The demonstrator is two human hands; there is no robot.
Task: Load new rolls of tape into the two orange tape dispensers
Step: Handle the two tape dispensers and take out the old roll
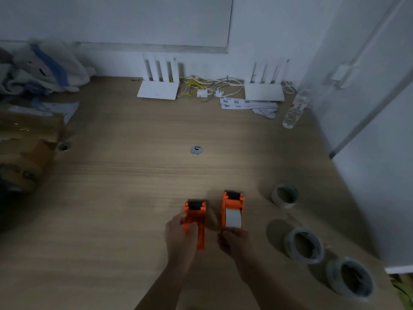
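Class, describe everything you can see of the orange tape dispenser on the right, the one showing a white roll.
The right dispenser is orange, plastic-looking, lying on the wooden desk with its black front end pointing away from the person. A white roll of tape shows in its body. The right hand touches its near end. It sits beside the other dispenser, apart from it.

- One view only, from a head-worn wide-angle camera, looking forward and down over a wooden desk (134,175).
- It faces the wall (268,30) at the desk's far edge, where two white routers (159,90) stand.
- Both hands sit nearest the lens, low and centre; straight edges bow toward the borders.
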